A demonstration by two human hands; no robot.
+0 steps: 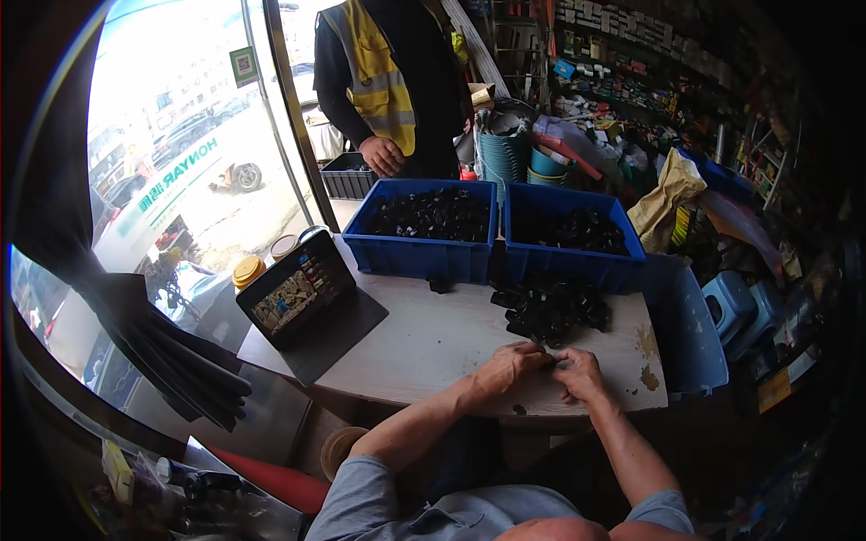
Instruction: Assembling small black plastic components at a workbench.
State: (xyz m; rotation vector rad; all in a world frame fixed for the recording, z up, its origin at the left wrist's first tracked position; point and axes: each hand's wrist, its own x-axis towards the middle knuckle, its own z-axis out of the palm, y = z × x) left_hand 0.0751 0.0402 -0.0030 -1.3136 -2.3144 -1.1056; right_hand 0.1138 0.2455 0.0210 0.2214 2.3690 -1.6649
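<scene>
My left hand (517,364) and my right hand (577,375) meet over the near right part of the table. Fingers of both are bent and pinched together at one spot. Something small and dark shows between the fingertips, too small to name. Just beyond them lies a heap of small black parts (557,307), its near edge almost at my fingers. Behind the heap stand two blue bins, a left bin (419,257) and a right bin (577,263), both holding many similar black parts. A loose black part (439,285) lies in front of the left bin.
A tablet on a dark stand (302,298) occupies the table's left side, with round-lidded tubs (248,270) behind it. A person in a yellow vest (383,81) stands beyond the bins. A larger blue tub (690,329) and blue stools (729,302) are at the right.
</scene>
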